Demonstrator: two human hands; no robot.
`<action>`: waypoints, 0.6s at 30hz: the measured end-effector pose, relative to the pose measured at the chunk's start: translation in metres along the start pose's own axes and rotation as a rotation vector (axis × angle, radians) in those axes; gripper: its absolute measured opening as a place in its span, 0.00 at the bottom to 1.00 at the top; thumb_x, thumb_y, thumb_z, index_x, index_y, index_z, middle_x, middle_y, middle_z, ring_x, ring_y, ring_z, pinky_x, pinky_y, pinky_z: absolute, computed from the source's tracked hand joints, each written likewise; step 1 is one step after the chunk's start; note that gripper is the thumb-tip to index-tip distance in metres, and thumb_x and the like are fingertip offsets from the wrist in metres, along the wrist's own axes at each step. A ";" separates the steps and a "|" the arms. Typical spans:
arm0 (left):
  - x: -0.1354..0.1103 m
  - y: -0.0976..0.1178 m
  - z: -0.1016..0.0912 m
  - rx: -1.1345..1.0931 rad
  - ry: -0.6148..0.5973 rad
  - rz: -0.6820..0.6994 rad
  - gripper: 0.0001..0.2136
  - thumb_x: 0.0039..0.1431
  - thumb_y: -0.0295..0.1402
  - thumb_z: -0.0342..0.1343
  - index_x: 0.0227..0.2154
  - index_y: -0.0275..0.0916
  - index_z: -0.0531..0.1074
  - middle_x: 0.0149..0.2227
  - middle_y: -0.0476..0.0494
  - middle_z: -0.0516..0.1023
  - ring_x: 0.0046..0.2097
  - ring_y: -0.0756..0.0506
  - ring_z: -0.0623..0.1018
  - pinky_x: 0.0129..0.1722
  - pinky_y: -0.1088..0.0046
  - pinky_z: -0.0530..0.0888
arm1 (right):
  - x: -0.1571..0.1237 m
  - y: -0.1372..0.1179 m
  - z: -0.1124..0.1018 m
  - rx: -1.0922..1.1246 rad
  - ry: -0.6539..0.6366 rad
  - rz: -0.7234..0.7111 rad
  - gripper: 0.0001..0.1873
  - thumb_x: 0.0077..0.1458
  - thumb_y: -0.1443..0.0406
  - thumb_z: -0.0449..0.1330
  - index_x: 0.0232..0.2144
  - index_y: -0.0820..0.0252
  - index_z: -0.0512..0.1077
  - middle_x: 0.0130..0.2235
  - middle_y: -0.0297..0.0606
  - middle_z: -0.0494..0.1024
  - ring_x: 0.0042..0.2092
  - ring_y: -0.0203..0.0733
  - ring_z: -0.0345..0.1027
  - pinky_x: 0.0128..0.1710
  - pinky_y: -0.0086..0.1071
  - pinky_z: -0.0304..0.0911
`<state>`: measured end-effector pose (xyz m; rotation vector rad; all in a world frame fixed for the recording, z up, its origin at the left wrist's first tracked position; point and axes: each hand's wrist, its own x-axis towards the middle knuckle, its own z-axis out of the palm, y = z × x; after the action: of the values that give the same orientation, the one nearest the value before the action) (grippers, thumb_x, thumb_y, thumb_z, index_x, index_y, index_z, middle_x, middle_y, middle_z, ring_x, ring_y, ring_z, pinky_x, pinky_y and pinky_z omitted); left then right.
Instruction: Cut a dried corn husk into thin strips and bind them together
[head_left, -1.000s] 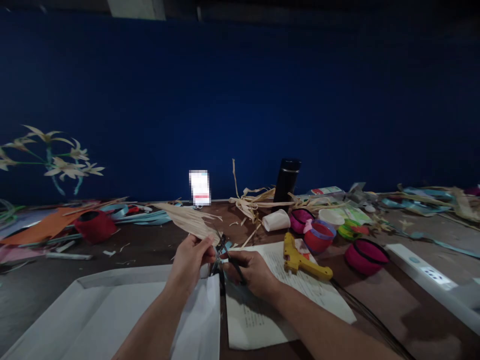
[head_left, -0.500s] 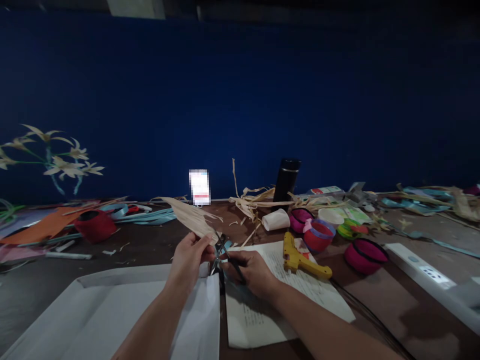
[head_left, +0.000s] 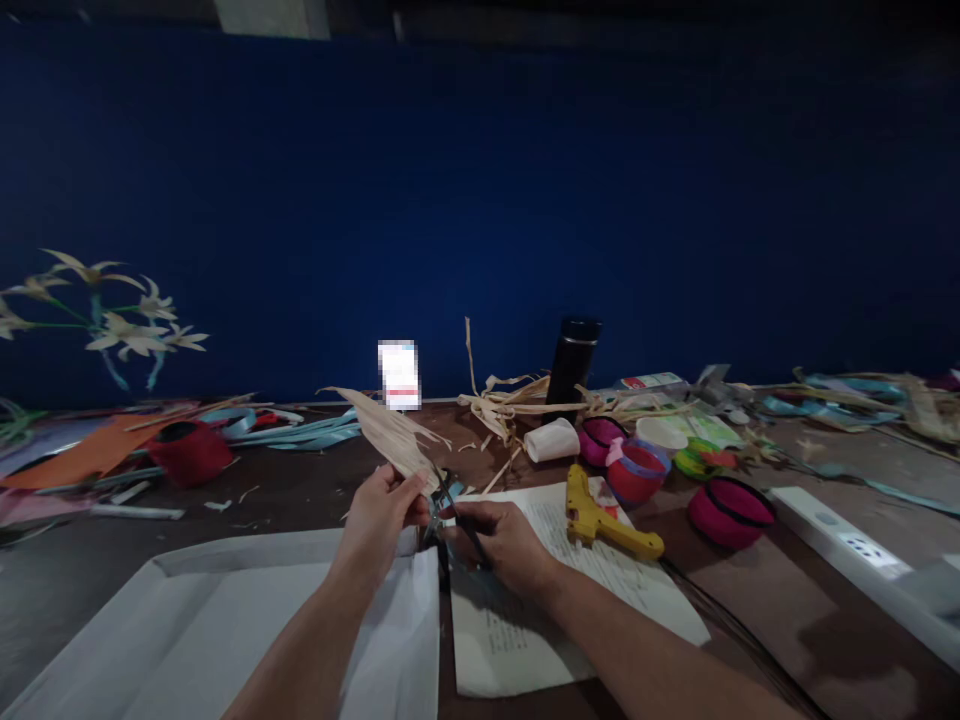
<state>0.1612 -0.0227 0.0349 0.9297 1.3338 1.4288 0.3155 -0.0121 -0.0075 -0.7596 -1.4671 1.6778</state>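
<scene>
My left hand (head_left: 381, 518) pinches the near end of a pale dried corn husk (head_left: 390, 435), which points up and to the left over the dark table. My right hand (head_left: 499, 541) is closed round the handles of a pair of scissors (head_left: 445, 500). The blades meet the husk just beside my left fingertips. Both hands hover above a white sheet (head_left: 225, 620) and a printed page (head_left: 525, 610).
A yellow glue gun (head_left: 604, 525) lies on the printed page to the right. Behind it stand red and pink tape rolls (head_left: 731, 512), a white cup (head_left: 553, 440), a black flask (head_left: 574, 365) and loose husks (head_left: 502, 400). A red spool (head_left: 189, 450) and paper flowers (head_left: 112, 330) are at the left.
The husk's far tip has swung slightly to the right and upward as my left hand turned it. The scissors stay at its base.
</scene>
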 end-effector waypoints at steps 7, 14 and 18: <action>-0.002 0.003 0.001 -0.015 0.001 -0.027 0.14 0.42 0.40 0.61 0.26 0.35 0.67 0.16 0.55 0.65 0.20 0.55 0.64 0.18 0.83 0.65 | -0.001 -0.002 0.000 -0.016 -0.004 -0.001 0.20 0.46 0.58 0.63 0.39 0.66 0.74 0.17 0.27 0.60 0.19 0.26 0.47 0.18 0.25 0.42; -0.001 0.004 0.001 -0.005 0.016 -0.044 0.14 0.41 0.40 0.61 0.26 0.35 0.67 0.16 0.54 0.66 0.19 0.55 0.64 0.18 0.83 0.65 | 0.000 -0.001 0.001 0.008 0.001 0.016 0.20 0.45 0.58 0.64 0.39 0.66 0.74 0.17 0.27 0.59 0.19 0.26 0.46 0.18 0.24 0.41; -0.001 0.005 0.001 -0.022 0.016 -0.041 0.13 0.42 0.39 0.61 0.26 0.35 0.67 0.16 0.55 0.65 0.19 0.56 0.64 0.18 0.83 0.65 | -0.001 -0.003 0.001 0.009 0.010 0.038 0.21 0.45 0.58 0.64 0.39 0.67 0.74 0.17 0.27 0.59 0.18 0.25 0.46 0.17 0.24 0.41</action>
<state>0.1617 -0.0228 0.0400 0.8734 1.3392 1.4191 0.3153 -0.0131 -0.0048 -0.7940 -1.4455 1.7060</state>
